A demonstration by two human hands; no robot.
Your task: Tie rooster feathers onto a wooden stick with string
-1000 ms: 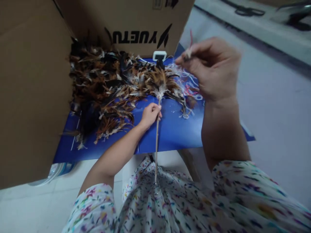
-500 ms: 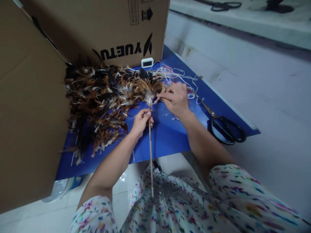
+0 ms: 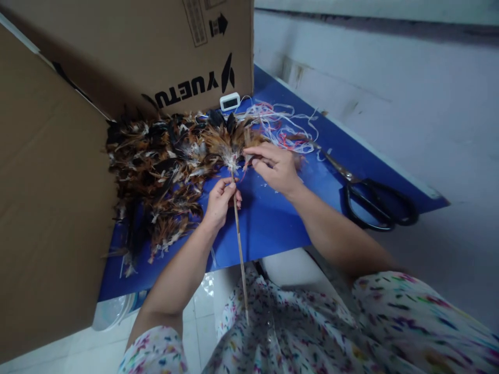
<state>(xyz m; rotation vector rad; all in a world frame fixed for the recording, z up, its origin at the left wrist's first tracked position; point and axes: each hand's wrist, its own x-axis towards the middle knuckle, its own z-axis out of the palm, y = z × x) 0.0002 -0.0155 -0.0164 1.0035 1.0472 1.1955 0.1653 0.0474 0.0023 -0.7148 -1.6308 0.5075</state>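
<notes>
My left hand [image 3: 222, 201] is closed round a thin wooden stick [image 3: 240, 249], which slants down toward my lap. At the stick's top a tuft of brown and black feathers [image 3: 228, 140] fans out, pale at the base. My right hand [image 3: 275, 166] is beside that base, index finger and thumb bent toward it. A thin pink string [image 3: 245, 167] runs from near the stick's top to the fingers of this hand, which appear closed on it. Many loose feathers [image 3: 156, 171] lie heaped left of the stick.
Black-handled scissors [image 3: 374, 205] lie right of my forearm. A tangle of white and pink strings [image 3: 284, 124] is behind my right hand. A small white digital display [image 3: 230, 102] stands before a cardboard box [image 3: 128, 57]. The blue tabletop [image 3: 268, 223] meets a wall [image 3: 374, 98] at right.
The view has shifted slightly. My right hand has turned a little, its index finger now reaching over the feather base. My left hand keeps its hold on the stick.
</notes>
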